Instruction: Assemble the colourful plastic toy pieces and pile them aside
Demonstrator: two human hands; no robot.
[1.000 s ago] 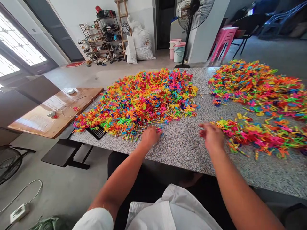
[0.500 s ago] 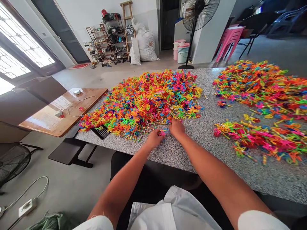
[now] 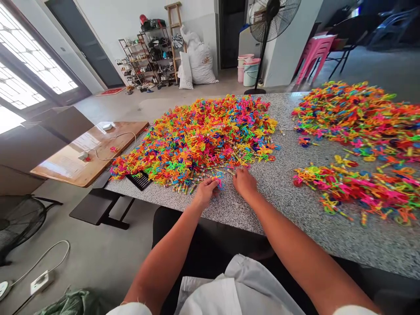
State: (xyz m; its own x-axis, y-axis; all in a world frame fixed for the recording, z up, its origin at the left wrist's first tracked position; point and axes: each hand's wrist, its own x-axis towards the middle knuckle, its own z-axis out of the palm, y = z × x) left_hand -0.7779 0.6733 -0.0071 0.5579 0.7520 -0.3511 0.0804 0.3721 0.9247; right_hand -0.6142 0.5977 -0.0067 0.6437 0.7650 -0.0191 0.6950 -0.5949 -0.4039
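My left hand (image 3: 206,191) is closed in a pinch on a few small looped plastic pieces (image 3: 219,179), pink, blue and orange, just above the front of the table. To its right, my right hand (image 3: 245,181) has its fingers pressed together on a short patterned stick (image 3: 231,172), whose end points left toward the pile. Right behind both hands spreads a big heap of bright plastic pieces (image 3: 203,135) in red, yellow, green, blue and pink. Short patterned sticks (image 3: 183,188) lie loose along its near edge, left of my left hand.
The speckled stone table (image 3: 275,192) bears two more piles on the right, a far one (image 3: 354,113) and a near one (image 3: 361,183). A black slotted tray (image 3: 140,180) sticks out under the heap's left end. Beyond stand a wooden board (image 3: 82,157) and a fan (image 3: 262,48).
My hands have moved apart and slightly toward me, the left one with the looped pieces. The stick in my right hand now shows clear of the heap.
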